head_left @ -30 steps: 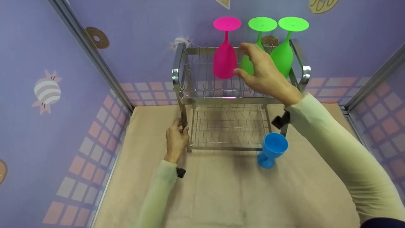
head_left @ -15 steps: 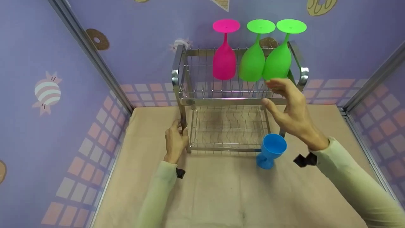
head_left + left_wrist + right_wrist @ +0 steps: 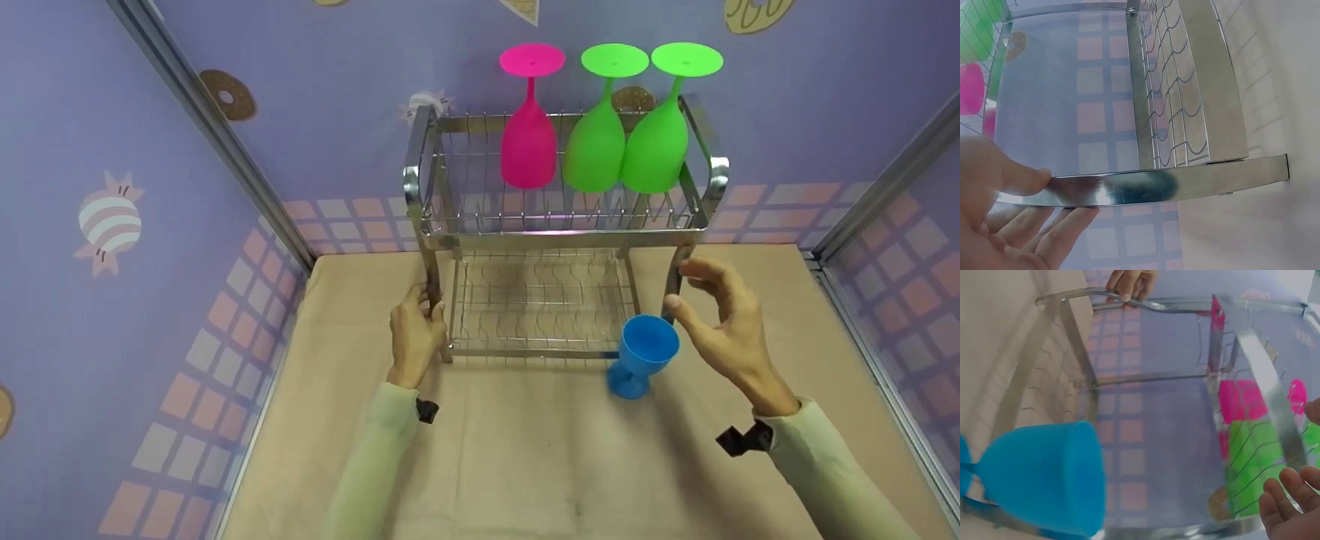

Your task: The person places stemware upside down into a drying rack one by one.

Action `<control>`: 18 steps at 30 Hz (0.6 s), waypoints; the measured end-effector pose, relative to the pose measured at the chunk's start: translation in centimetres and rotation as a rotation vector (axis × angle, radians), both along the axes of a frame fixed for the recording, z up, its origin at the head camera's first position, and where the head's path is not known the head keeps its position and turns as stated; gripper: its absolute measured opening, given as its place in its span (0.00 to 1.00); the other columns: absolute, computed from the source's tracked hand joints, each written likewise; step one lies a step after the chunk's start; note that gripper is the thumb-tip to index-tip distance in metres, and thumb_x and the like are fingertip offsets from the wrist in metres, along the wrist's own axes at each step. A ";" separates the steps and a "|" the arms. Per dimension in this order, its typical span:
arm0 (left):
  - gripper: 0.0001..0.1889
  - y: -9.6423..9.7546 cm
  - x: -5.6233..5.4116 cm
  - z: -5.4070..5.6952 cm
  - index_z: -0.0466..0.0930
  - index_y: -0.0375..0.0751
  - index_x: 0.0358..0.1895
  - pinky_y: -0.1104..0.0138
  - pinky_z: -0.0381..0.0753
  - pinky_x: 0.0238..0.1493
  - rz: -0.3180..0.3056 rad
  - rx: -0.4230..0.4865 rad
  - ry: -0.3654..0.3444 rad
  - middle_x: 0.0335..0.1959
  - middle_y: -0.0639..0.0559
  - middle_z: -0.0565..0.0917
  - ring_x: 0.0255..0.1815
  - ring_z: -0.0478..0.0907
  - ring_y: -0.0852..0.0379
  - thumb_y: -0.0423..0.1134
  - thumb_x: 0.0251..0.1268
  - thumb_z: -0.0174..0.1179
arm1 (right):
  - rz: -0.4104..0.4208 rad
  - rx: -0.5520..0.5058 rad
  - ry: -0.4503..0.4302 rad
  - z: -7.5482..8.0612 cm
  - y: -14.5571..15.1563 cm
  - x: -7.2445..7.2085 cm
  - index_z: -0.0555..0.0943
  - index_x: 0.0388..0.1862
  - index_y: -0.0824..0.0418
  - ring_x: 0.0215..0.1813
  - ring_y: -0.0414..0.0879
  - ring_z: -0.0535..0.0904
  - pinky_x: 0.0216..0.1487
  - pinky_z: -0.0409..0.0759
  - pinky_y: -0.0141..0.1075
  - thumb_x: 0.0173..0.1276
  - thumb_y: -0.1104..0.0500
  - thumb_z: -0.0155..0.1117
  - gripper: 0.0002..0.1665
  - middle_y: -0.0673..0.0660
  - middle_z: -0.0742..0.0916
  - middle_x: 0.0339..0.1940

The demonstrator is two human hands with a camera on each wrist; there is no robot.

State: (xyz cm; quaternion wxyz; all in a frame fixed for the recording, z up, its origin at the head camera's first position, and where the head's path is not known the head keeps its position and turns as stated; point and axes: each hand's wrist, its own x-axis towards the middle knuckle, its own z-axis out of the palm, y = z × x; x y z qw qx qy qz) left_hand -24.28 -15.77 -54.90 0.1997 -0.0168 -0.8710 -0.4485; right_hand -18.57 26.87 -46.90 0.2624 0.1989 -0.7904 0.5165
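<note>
A two-tier metal dish rack [image 3: 555, 239] stands against the back wall. My left hand [image 3: 414, 336] grips its left front upright; in the left wrist view the thumb and fingers [image 3: 1075, 228] lie on opposite sides of the flat metal bar. Upside down on the upper tier are a pink goblet [image 3: 529, 150], a green goblet [image 3: 596, 154] and a second green goblet [image 3: 656, 154]. A blue goblet [image 3: 649, 341] stands upright on the cloth by the rack's right front foot. Just right of it my right hand [image 3: 727, 322] hovers, fingers loosely curved and holding nothing.
Beige cloth [image 3: 510, 450] covers the surface in front of the rack. Patterned purple walls [image 3: 172, 195] enclose the back and both sides, with metal frame posts [image 3: 214, 127] at the corners. The lower tier [image 3: 544, 300] shows bare wire.
My right hand has come down from the green goblets on the upper tier to beside the blue goblet, moving rightward. My left hand keeps its hold on the rack.
</note>
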 end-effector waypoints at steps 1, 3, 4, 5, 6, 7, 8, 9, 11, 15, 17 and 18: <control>0.19 0.0 0.0 0.0 0.80 0.27 0.63 0.48 0.93 0.47 0.000 0.001 -0.002 0.55 0.26 0.88 0.48 0.91 0.34 0.25 0.71 0.67 | -0.007 -0.013 -0.021 -0.7 0.3 0.2 0.75 0.69 0.74 0.66 0.43 0.79 0.73 0.75 0.27 0.63 0.80 0.71 0.35 0.71 0.83 0.64; 0.19 0.0 -0.1 0.0 0.80 0.27 0.63 0.48 0.93 0.47 -0.001 0.001 -0.002 0.55 0.26 0.88 0.48 0.91 0.34 0.25 0.71 0.67 | -0.022 -0.034 -0.058 -2.2 0.7 0.4 0.74 0.71 0.73 0.67 0.45 0.79 0.73 0.75 0.27 0.63 0.78 0.73 0.37 0.71 0.82 0.66; 0.19 0.0 -0.1 0.0 0.80 0.27 0.63 0.48 0.93 0.47 -0.001 0.003 -0.005 0.55 0.26 0.87 0.48 0.91 0.34 0.24 0.71 0.67 | -0.032 -0.039 -0.077 -2.9 1.0 0.5 0.74 0.72 0.73 0.68 0.45 0.79 0.73 0.75 0.26 0.62 0.77 0.74 0.38 0.70 0.82 0.67; 0.18 -0.1 -0.1 0.0 0.81 0.27 0.62 0.48 0.93 0.47 -0.001 0.001 -0.007 0.55 0.26 0.87 0.48 0.91 0.34 0.24 0.71 0.67 | -0.039 -0.044 -0.088 -3.6 1.2 0.6 0.74 0.73 0.72 0.68 0.44 0.78 0.72 0.74 0.26 0.62 0.77 0.75 0.40 0.70 0.82 0.68; 0.18 -0.1 -0.1 0.0 0.81 0.28 0.62 0.48 0.93 0.47 -0.001 0.001 -0.009 0.55 0.26 0.87 0.48 0.91 0.34 0.24 0.71 0.67 | -0.044 -0.046 -0.099 -4.3 1.4 0.6 0.73 0.74 0.71 0.69 0.44 0.78 0.72 0.74 0.26 0.61 0.76 0.75 0.41 0.69 0.81 0.69; 0.18 -0.1 -0.1 0.0 0.81 0.28 0.61 0.48 0.93 0.47 -0.002 0.001 -0.010 0.55 0.26 0.87 0.48 0.91 0.34 0.24 0.71 0.66 | -0.048 -0.046 -0.107 -5.0 1.6 0.6 0.73 0.74 0.71 0.69 0.45 0.78 0.72 0.74 0.26 0.59 0.76 0.76 0.43 0.69 0.81 0.70; 0.17 -0.1 -0.1 0.0 0.81 0.28 0.61 0.48 0.93 0.47 -0.002 0.003 -0.014 0.55 0.26 0.87 0.48 0.91 0.33 0.24 0.71 0.67 | -0.048 -0.047 -0.117 -5.7 1.7 0.7 0.72 0.75 0.71 0.70 0.45 0.77 0.72 0.74 0.26 0.58 0.76 0.77 0.45 0.69 0.80 0.71; 0.17 -0.1 -0.1 0.0 0.81 0.28 0.61 0.48 0.93 0.47 -0.003 0.007 -0.016 0.55 0.26 0.87 0.48 0.91 0.33 0.24 0.71 0.67 | -0.050 -0.045 -0.125 -6.3 1.9 0.8 0.72 0.76 0.70 0.70 0.46 0.77 0.72 0.74 0.26 0.57 0.76 0.78 0.46 0.69 0.80 0.72; 0.17 -0.1 -0.1 0.0 0.81 0.28 0.60 0.48 0.93 0.48 -0.005 0.011 -0.019 0.56 0.26 0.87 0.48 0.91 0.33 0.24 0.70 0.67 | -0.051 -0.040 -0.142 -7.4 2.1 0.9 0.71 0.77 0.70 0.71 0.48 0.76 0.72 0.73 0.26 0.55 0.76 0.80 0.49 0.69 0.80 0.73; 0.17 -0.1 -0.1 0.1 0.81 0.28 0.60 0.47 0.93 0.48 -0.007 0.021 -0.017 0.56 0.26 0.87 0.48 0.91 0.32 0.24 0.70 0.67 | -0.062 -0.023 -0.190 -9.3 2.6 1.3 0.69 0.79 0.67 0.74 0.52 0.74 0.73 0.72 0.24 0.53 0.74 0.83 0.54 0.66 0.78 0.75; 0.17 -0.1 -0.1 0.0 0.81 0.28 0.60 0.47 0.93 0.48 -0.005 0.021 -0.022 0.56 0.26 0.87 0.49 0.91 0.32 0.24 0.71 0.66 | -0.063 -0.023 -0.212 -10.3 2.7 1.5 0.68 0.80 0.67 0.75 0.54 0.73 0.74 0.72 0.23 0.52 0.73 0.83 0.56 0.66 0.77 0.77; 0.17 -0.2 -0.1 0.0 0.81 0.28 0.61 0.48 0.93 0.48 -0.003 0.020 -0.026 0.56 0.26 0.87 0.49 0.91 0.33 0.24 0.71 0.66 | -0.062 -0.027 -0.223 -10.8 2.8 1.5 0.68 0.80 0.67 0.75 0.56 0.73 0.74 0.71 0.23 0.52 0.73 0.84 0.57 0.66 0.77 0.77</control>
